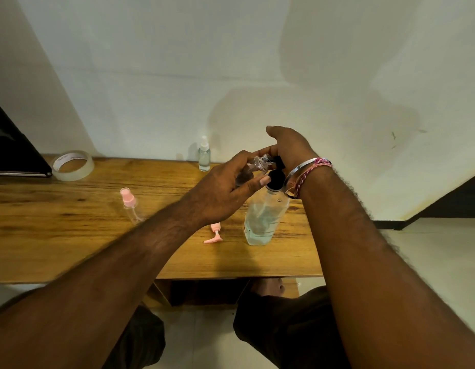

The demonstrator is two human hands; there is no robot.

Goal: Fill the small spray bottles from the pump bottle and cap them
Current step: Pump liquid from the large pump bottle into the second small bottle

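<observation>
At frame centre, a clear uncapped spray bottle (253, 166) is gripped by the left hand (225, 187) at the black nozzle of the part-filled pump bottle (265, 219), pressed under the flat-fingered right hand (289, 147).

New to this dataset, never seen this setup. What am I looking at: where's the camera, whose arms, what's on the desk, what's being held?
There is no robot here. One wide-angle camera sits on a person's head and looks forward and down, so both arms reach in from the bottom of the picture.

The left hand holds a small clear bottle, uncapped and tilted, with its mouth at the black spout of the pump bottle. The right hand rests over the pump head, apparently to press it.

The pump bottle stands on a wooden desk against a wall. Also on the desk: a capped white-top spray bottle at the back, a pink-top spray bottle, a loose pink spray cap lying flat, and a roll of clear tape.
</observation>
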